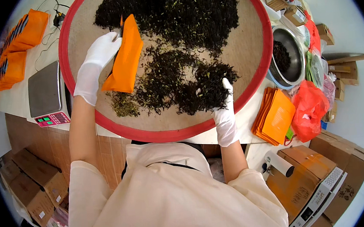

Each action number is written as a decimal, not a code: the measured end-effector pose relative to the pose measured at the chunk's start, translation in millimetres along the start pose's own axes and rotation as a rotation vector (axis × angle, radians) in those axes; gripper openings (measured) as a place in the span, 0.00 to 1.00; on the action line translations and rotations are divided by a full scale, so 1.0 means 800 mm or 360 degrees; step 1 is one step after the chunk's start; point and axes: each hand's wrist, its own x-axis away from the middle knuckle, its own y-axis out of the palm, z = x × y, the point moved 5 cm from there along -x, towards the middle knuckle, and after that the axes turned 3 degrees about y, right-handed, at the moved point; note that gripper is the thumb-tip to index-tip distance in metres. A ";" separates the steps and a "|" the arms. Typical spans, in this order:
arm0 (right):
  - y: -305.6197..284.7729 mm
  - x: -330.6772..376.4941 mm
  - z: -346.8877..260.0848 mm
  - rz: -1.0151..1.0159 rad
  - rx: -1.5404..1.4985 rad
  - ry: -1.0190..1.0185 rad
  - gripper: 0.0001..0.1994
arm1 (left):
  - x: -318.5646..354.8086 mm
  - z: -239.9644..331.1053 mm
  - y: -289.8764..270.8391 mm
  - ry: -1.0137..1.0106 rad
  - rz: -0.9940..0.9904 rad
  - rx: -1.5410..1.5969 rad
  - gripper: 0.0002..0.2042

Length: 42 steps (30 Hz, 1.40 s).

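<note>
One big round tray (104,120) with a red rim fills the upper middle of the frame and holds dark loose tea leaves (173,10). Left hand (99,56), in a white glove, grips an orange pouch (126,58) by its top edge, at upper left. Right hand (223,105) is cupped around a leaf heap, low centre. I think the pouch is light and soft; hold it near the mouth.

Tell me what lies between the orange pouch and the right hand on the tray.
In the head view, a loose spread of dark tea leaves covers the tray between the orange pouch and the right hand.
</note>
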 end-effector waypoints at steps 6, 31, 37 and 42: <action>0.026 -0.009 -0.013 -0.0054 -0.0134 0.0044 0.22 | 0.012 0.060 0.100 0.0038 -0.0168 0.0646 0.20; 0.136 -0.041 0.091 0.0216 0.0658 0.0696 0.27 | 0.114 0.149 0.044 0.0461 0.0903 -0.0273 0.15; 0.088 -0.087 0.092 0.0268 0.0984 0.0585 0.27 | 0.116 0.108 -0.007 0.0420 0.0894 -0.0610 0.20; 0.110 -0.085 0.118 0.0062 0.1349 0.0375 0.31 | 0.113 0.108 0.005 -0.0016 0.0647 -0.0384 0.19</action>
